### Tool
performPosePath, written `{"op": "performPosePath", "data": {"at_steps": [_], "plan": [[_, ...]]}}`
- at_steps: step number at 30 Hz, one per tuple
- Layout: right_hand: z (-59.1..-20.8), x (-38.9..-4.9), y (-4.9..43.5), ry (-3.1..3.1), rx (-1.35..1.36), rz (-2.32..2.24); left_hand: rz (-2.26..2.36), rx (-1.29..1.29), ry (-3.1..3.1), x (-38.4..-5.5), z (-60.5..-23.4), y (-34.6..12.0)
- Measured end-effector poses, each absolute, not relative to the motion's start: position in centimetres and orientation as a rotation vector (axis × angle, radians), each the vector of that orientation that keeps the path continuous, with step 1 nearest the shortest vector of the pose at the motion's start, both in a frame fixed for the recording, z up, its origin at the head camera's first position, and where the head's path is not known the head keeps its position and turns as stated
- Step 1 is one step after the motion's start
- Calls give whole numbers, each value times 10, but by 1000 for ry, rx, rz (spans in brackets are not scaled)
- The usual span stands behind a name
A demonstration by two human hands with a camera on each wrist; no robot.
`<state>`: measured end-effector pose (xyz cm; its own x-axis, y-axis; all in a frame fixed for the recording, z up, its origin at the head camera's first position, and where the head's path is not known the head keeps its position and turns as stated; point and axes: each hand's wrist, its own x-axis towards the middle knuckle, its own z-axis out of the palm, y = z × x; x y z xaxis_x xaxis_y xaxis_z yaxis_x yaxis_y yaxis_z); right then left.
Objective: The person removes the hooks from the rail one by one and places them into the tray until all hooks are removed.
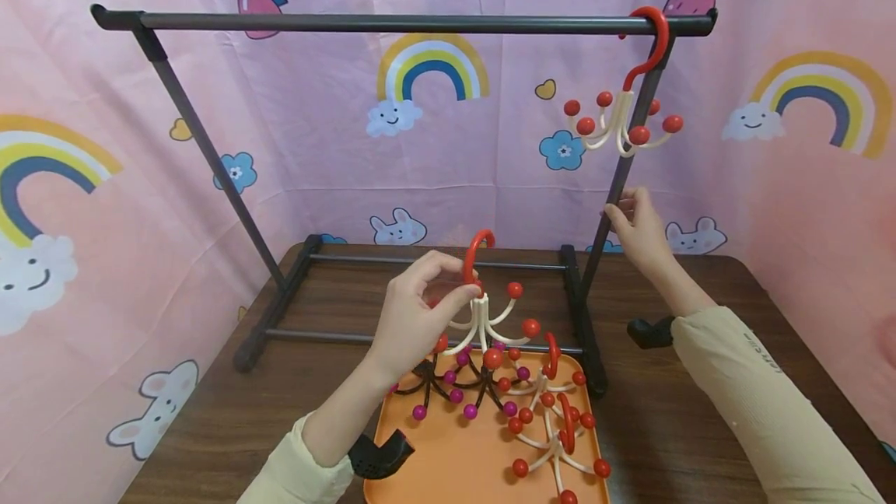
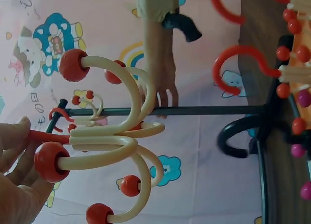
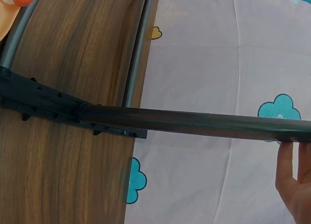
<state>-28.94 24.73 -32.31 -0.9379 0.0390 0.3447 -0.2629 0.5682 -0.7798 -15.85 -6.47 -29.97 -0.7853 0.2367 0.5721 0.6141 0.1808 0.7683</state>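
My left hand (image 1: 413, 317) pinches the red hook of a multi-arm hanger (image 1: 481, 316) with cream arms and red ball tips. It is upright above the tray's far end; in the left wrist view the same hanger (image 2: 95, 140) fills the near part. My right hand (image 1: 642, 236) holds the right post (image 1: 597, 255) of a dark rack, thumb on one side and fingers behind. In the right wrist view, fingertips (image 3: 285, 151) touch that post. A similar red-hooked hanger (image 1: 619, 123) hangs at the right end of the top rail (image 1: 385, 23).
An orange tray (image 1: 448, 449) lies in front of the rack. Inside are red-ball hangers (image 1: 556, 446) at its right and dark ones with magenta balls (image 1: 484, 387) at the far left. The rack's feet (image 1: 584, 325) stand on a brown wooden table (image 1: 665, 411) before a patterned curtain (image 1: 315, 138).
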Motion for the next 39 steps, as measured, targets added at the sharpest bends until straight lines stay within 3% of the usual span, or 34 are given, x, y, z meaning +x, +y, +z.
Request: {"op": "performPosePath", "data": {"at_steps": [22, 39], "plan": [[-324, -289, 248, -2487, 162, 1321, -1458, -1112, -2261, -124, -351, -85], [-324, -290, 247, -2467, 213, 1300, -1411, -1066, -2200, -115, -418, -71]]}}
